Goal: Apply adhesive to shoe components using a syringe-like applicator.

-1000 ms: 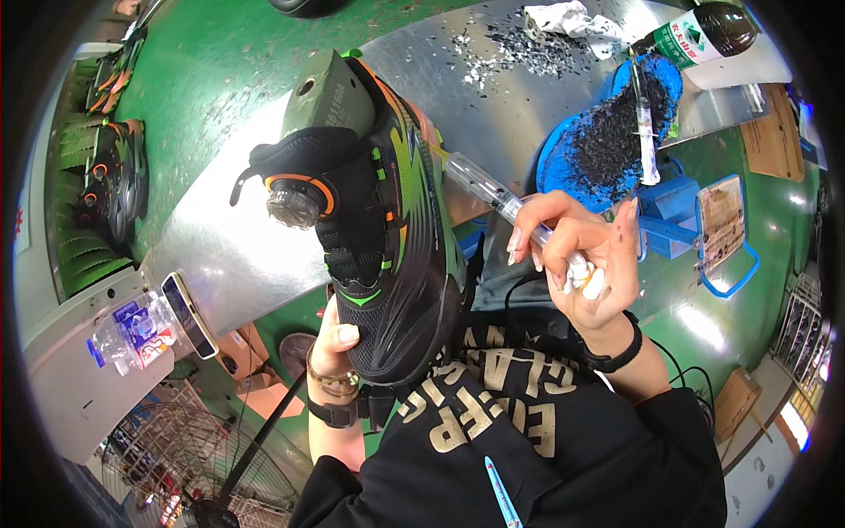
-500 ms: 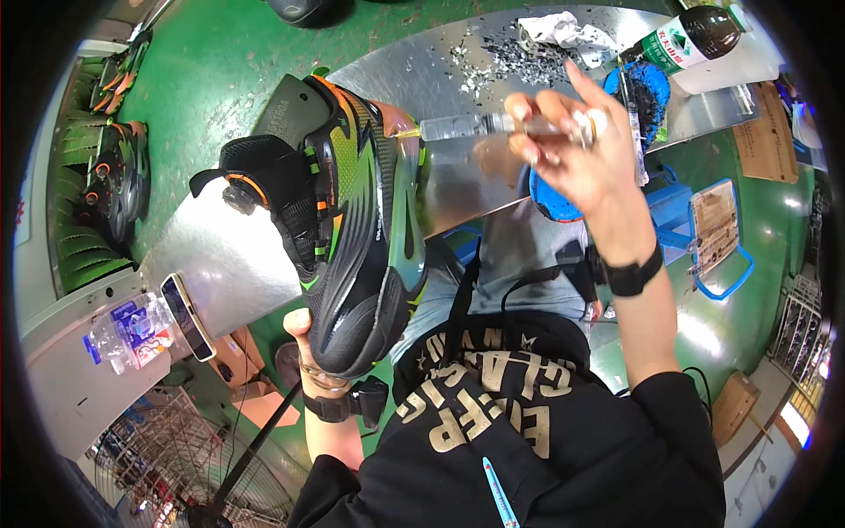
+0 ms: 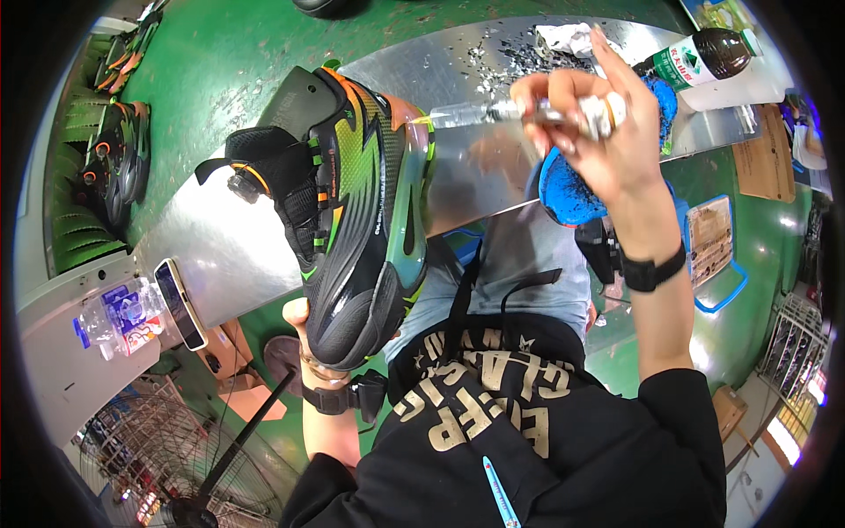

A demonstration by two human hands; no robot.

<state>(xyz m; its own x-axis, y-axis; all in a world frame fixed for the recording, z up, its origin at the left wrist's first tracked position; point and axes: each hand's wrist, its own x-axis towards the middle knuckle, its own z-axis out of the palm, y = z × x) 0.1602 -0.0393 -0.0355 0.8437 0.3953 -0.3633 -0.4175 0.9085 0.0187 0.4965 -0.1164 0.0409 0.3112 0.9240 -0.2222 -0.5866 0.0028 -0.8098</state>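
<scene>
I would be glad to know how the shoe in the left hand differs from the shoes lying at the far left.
The held shoe is gripped from below by the left hand, a clear syringe-like tool at its sole edge; the far-left shoes lie untouched on green ridged matting. The held one looks bigger, being nearer. Both are black with orange.

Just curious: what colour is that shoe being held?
Black shoe with green-to-orange iridescent panels, seen in the head view.

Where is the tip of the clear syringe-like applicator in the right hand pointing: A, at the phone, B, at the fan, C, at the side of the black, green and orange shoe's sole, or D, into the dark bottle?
C: the clear syringe-like applicator in the right hand points its tip at the sole edge of the black, green and orange shoe, which the left hand holds.
</scene>
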